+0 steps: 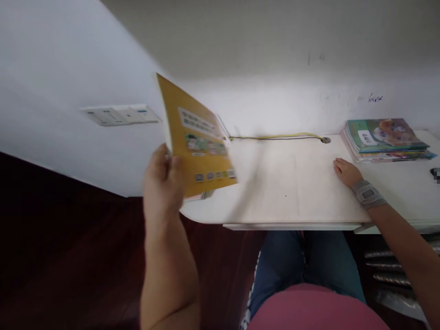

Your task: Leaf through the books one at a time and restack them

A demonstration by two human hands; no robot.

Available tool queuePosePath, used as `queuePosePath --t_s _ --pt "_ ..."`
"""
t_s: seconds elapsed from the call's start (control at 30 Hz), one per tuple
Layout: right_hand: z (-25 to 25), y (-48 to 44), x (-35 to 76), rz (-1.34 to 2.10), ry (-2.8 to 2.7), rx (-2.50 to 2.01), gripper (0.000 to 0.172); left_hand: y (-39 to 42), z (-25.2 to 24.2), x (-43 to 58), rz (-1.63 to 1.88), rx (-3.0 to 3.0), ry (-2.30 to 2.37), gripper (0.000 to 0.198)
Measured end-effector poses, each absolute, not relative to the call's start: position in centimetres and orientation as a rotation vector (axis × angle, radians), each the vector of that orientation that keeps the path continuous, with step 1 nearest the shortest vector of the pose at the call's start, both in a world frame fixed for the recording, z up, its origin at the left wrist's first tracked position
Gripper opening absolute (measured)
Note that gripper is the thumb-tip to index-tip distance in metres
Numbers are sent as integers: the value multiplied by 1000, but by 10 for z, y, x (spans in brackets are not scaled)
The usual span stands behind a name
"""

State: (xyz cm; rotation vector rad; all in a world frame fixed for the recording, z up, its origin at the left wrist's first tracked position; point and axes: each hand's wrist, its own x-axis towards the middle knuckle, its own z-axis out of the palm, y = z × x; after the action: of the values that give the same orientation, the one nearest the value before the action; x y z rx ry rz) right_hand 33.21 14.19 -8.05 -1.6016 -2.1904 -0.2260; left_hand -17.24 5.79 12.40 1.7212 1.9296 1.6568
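The left hand is raised, forearm coming up from below, its grip closed on the lower left edge of a yellow book. The book is tilted up over the left end of the tabletop, not yet set down; what remains to handle cannot be told. The right hand lies on the tabletop, fingers extended, holding nothing visible, just beside a neat stack already resting there.

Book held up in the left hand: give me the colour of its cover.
Mustard yellow, on the book in the left hand; the head view shows it.
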Motion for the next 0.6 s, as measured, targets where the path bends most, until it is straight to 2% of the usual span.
queuePosePath --t_s 0.1,0.3,0.43,0.6 --pt "-78 141 331 -218 -2192 -1603 41 60 110 -121 1651 1515 1490 48" --pt "-72 137 328 -212 -2210 -1652 43 56 59 -33 1173 1120 979 60" --pt "-71 136 327 -193 -2202 -1662 43 56 13 -20 1050 926 963 64" --pt "-73 136 329 -173 -2189 -1624 42 58 -21 -31 1013 1003 1160 52"
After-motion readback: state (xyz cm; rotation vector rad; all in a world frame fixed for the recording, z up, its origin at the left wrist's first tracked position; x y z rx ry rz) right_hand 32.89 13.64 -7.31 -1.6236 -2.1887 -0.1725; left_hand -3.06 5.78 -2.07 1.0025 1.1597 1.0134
